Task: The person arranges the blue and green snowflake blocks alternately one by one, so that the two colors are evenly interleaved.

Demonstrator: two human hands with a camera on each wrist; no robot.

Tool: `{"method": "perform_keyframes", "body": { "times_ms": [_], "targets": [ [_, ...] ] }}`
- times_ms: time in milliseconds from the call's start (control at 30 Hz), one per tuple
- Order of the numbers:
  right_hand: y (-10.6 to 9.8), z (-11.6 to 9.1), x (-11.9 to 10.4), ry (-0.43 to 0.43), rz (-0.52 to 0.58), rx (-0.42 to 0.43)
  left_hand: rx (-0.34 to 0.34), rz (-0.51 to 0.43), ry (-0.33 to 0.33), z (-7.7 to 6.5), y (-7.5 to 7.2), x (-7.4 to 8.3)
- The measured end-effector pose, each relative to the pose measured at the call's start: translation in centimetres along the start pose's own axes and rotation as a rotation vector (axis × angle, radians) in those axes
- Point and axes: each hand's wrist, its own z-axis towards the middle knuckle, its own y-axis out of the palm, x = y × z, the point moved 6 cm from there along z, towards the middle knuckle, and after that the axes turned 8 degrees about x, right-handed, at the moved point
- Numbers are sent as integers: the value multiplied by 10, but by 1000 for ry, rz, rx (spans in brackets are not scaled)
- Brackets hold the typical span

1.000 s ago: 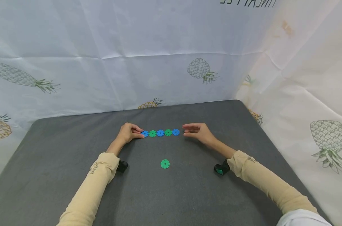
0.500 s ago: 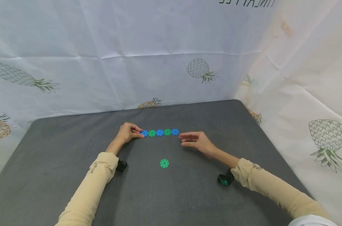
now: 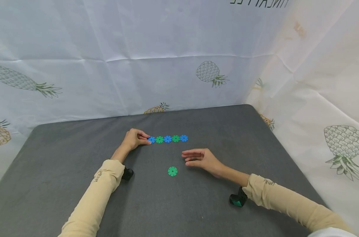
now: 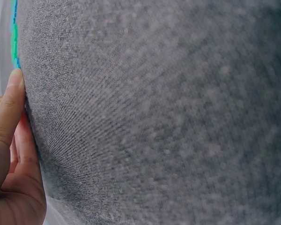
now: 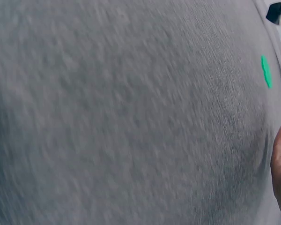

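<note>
Notched flat plastic discs, alternately blue and green, form a straight row (image 3: 167,139) across the grey table. My left hand (image 3: 132,139) pinches the blue disc (image 3: 151,140) at the row's left end between thumb and fingers. In the left wrist view, the thumb (image 4: 15,84) lies at that disc's edge, and the row runs on beyond it. A single green disc (image 3: 172,171) lies apart, nearer to me than the row. Just right of and beyond it is my right hand (image 3: 204,160), fingers loosely extended, holding nothing. The right wrist view shows this loose green disc (image 5: 266,71) beyond the thumb.
The grey cloth-covered table (image 3: 155,210) extends around both arms. A white pineapple-print curtain (image 3: 108,85) hangs along its back edge, and another sheet (image 3: 330,108) hangs at the right. Dark devices (image 3: 238,198) are worn at both wrists.
My right hand has moved from the row's right end toward me and slightly left, closer to the loose green disc. The left hand and the row have stayed in place.
</note>
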Motion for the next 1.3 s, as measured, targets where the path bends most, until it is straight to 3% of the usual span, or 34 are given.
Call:
{"method": "perform_keyframes", "body": {
  "times_ms": [233, 400, 667, 1067, 1300],
  "targets": [
    [12, -6, 7, 28, 20, -9, -1, -5, 8, -1, 0, 1],
    [17, -10, 12, 31, -32, -27, -1, -6, 9, -1, -1, 2],
    [24, 1, 17, -58, -216, -64, 2, -1, 15, 0, -1, 0],
    [37, 11, 15, -133, -357, -65, -3, -1, -10, 0, 2, -3],
    [44, 7, -4, -176, -372, -64, -6, -9, -6, 1, 1, -1]
  ]
}}
